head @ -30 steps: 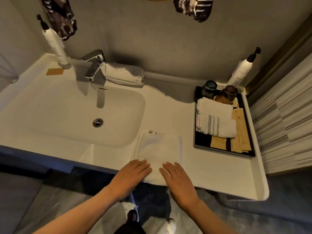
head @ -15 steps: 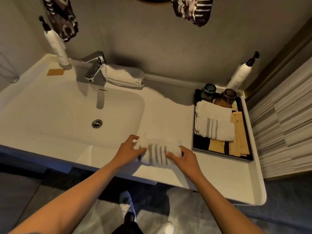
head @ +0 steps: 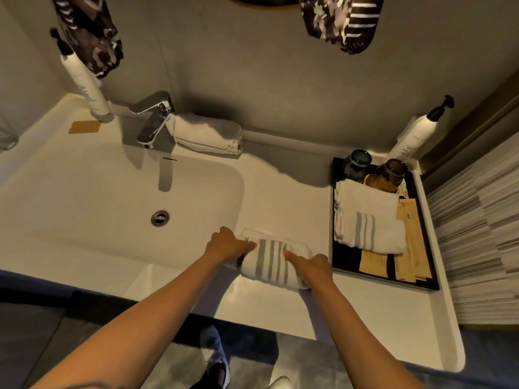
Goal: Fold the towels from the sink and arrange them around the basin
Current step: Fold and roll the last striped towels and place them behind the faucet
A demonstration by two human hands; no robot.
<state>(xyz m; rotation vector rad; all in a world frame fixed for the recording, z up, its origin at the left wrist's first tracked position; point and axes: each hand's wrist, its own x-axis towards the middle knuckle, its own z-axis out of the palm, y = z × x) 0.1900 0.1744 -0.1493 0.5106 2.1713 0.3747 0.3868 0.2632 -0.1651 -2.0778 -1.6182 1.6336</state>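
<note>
A white towel with grey stripes (head: 271, 261) lies folded on the counter just right of the basin (head: 112, 203). My left hand (head: 227, 244) grips its left end and my right hand (head: 311, 266) grips its right end. A second folded white towel (head: 207, 133) sits behind the basin, right of the tap (head: 153, 119). A third folded striped towel (head: 368, 220) rests on the black tray (head: 345, 262) at the right.
A pump bottle (head: 87, 88) stands at the back left and another pump bottle (head: 415, 133) at the back right. Two dark cups (head: 376, 169) and paper packets (head: 407, 248) share the tray. A brown soap bar (head: 84, 127) lies left of the tap. A striped wall is close on the right.
The flat towel has been folded over into a compact bundle showing its grey stripes. My hands went from pressing its near edge to holding its two ends, and the view has shifted.
</note>
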